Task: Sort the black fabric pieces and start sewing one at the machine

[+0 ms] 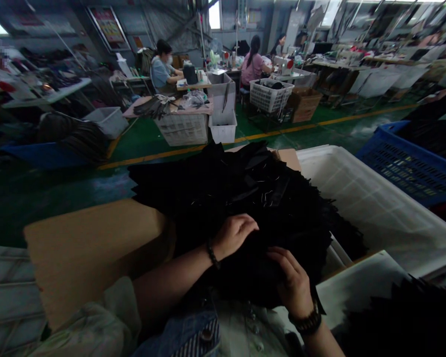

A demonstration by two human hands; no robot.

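Where the black cloth heap (215,183) lies: ahead of my left hand (233,234) and rising beyond it, with dark cloth also between both hands.
Nearer hand: the left, set farther forward, by the heap's middle; my right hand (293,282) sits lower in my view.
Left fingers (250,225): bent and drawn together, tips aimed right; from this remote seat I cannot tell whether they pinch any cloth.
Right fingers (284,258): curled over black fabric, tips turned left; whether they grip it, I cannot tell.
Long axis: the heap spreads broadly side to side; single pieces merge into the black, so I cannot read theirs.
Left side: a cardboard flap (92,248) stands beside the left forearm (174,282) and hems me in.
Right side: a white bin (386,198) next to the heap, a blue crate (412,168) beyond, more black pieces (412,322) low in the corner.
Across the green floor (141,134): seated co-workers, well apart from my hands.
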